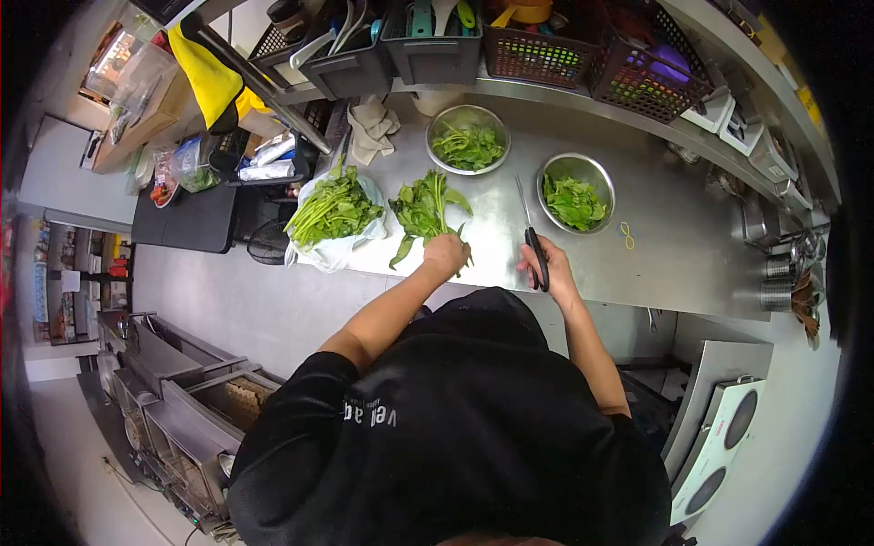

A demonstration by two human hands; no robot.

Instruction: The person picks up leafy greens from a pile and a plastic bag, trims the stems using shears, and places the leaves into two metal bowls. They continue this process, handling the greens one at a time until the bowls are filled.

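Note:
My left hand (445,254) grips the stem end of a bunch of leafy greens (421,207) lying on the steel counter (674,246). My right hand (549,270) holds a black-handled knife (530,232), its blade flat on the counter and pointing away from me. Behind the bunch stands a steel bowl (468,138) holding greens with stems. To its right, a second steel bowl (575,193) holds cut leaves.
A plastic bag with more greens (332,214) lies at the counter's left end. A yellow rubber band (627,236) rests right of the bowls. Bins and baskets of utensils (546,45) line the shelf behind. A two-burner hob (719,446) sits at lower right.

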